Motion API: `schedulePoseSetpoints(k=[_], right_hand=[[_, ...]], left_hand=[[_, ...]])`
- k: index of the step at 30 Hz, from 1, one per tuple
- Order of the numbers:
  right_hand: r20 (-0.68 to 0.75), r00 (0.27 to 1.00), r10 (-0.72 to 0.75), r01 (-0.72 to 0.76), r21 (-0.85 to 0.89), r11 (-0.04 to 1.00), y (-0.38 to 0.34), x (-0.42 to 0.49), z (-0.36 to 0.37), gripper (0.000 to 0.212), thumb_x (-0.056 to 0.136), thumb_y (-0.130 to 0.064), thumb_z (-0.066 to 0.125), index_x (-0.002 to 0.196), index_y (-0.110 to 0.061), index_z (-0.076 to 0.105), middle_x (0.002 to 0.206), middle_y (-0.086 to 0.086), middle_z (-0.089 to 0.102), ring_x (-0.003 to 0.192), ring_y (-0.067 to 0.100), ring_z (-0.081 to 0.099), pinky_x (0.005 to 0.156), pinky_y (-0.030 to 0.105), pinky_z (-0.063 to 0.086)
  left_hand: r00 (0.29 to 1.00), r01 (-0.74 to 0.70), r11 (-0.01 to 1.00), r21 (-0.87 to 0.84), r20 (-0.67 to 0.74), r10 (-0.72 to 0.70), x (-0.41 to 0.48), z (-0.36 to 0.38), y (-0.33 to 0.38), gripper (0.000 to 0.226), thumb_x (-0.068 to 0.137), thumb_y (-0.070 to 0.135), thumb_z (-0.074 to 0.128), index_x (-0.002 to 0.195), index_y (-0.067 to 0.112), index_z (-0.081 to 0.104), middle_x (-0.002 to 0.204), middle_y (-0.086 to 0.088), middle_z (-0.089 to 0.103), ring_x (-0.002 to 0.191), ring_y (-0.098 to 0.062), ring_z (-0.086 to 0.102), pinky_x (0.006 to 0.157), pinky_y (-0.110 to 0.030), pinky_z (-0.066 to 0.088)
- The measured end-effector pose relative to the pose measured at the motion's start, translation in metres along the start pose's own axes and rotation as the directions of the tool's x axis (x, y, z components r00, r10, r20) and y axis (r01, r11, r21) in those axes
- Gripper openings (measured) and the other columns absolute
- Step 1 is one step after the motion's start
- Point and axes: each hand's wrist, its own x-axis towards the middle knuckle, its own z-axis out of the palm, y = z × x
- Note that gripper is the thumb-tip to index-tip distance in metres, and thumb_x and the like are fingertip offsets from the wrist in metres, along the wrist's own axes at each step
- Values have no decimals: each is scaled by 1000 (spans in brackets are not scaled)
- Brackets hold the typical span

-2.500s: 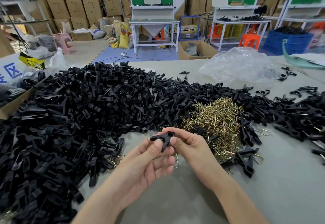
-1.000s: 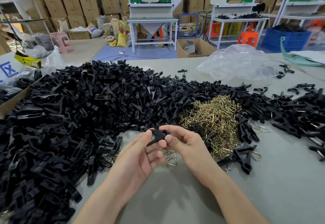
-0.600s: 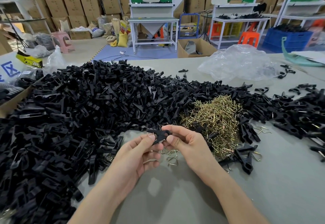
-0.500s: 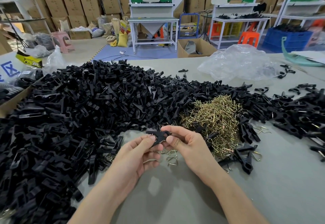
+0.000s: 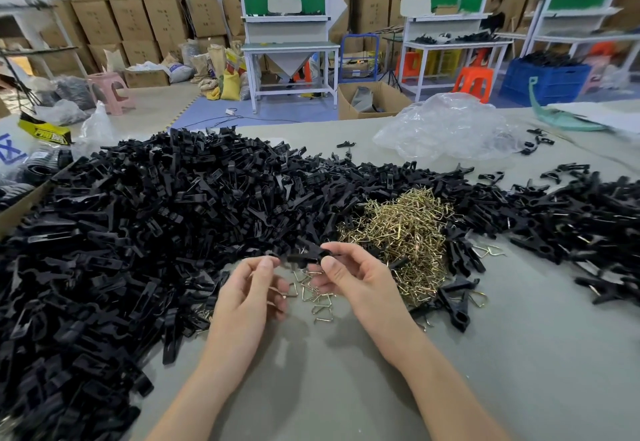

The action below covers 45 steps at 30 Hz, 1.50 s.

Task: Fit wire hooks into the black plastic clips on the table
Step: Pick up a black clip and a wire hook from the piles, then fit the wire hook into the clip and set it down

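Observation:
My right hand [image 5: 360, 284] pinches a black plastic clip [image 5: 303, 255] between thumb and forefinger, just above the table. My left hand [image 5: 247, 296] is beside it, thumb tip a little left of the clip's end, and its curled fingers hold a thin wire hook [image 5: 278, 291]. A few loose wire hooks [image 5: 318, 298] lie on the table under both hands. The brass-coloured heap of wire hooks [image 5: 401, 232] is just right of my right hand. A huge pile of black clips [image 5: 156, 225] covers the left and middle of the table.
More black clips [image 5: 581, 222] spread along the right side, some with hooks showing. A crumpled clear plastic bag [image 5: 446, 128] lies at the table's far edge. A cardboard box edge [image 5: 20, 205] borders the far left. Bare grey table [image 5: 519, 354] lies near me on the right.
Both hands lowered slightly toward the table. My left thumb has come off the clip, which now stays in my right hand alone; a wire hook shows in my left fingers.

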Motion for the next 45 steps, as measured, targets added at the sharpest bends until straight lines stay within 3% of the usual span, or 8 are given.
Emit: schedulePoseSetpoints(k=[5,12,20,26,29,34,40,45], right_hand=[[-170,984,50,11,339,941,-20,-9,-27,33,83,-14,70,115,-7,65,103,16,76,81,19,73,71,24,59],[-561,825,-64,414,524,744,-122,-8,-170,24,90,-14,68,109,1,64,105,11,74,90,16,75,77,22,59],[-273,961,36,96,455,885,-69,-29,-118,32,97,-8,61,129,-7,57,115,21,72,102,28,72,83,29,59],[-83,996,-29,24,-55,998,-19,-18,-4,27,103,-6,52,121,-23,63,102,3,77,93,20,73,83,28,59],[-13,993,-120,105,-394,913,-2,-13,32,30,103,-10,51,123,-30,61,102,-8,74,88,6,69,79,22,55],[78,961,-266,252,-642,724,16,-8,52,33,102,-4,50,130,-17,62,116,-5,68,105,0,61,94,12,44],[-65,979,-192,136,-492,860,20,0,39,34,103,-8,51,117,-34,66,100,-17,69,96,7,67,83,22,54],[-111,988,-110,63,-363,930,19,6,32,38,103,-6,48,107,-39,66,96,-16,69,84,7,70,71,29,57]], left_hand=[[999,-35,999,33,-6,36,-4,-3,-1,23,104,26,47,102,13,65,75,-6,68,61,-18,57,54,-25,51],[999,-38,999,25,-5,38,-5,-1,-6,25,105,26,46,100,14,67,75,-5,67,59,-15,58,51,-17,50],[999,-37,998,48,-19,38,-2,2,-9,25,105,23,47,94,18,69,74,-8,66,59,-18,58,52,-20,52],[990,-97,973,208,-81,116,-9,5,-3,21,105,23,47,95,20,66,75,-2,70,59,-14,59,56,-22,51],[951,-155,856,494,-161,265,-8,-5,-3,16,102,29,49,94,34,63,78,5,70,69,-14,62,69,-35,51],[838,79,269,960,-210,503,8,-37,-12,33,89,17,66,121,8,67,124,-21,63,122,-43,52,107,-59,29],[943,91,52,995,-103,316,14,-47,-16,45,90,35,69,122,4,66,116,-23,67,131,-44,46,108,-63,28],[955,81,89,993,-103,277,13,-43,-9,35,97,36,57,125,15,65,111,-7,68,112,-33,58,102,-45,37]])
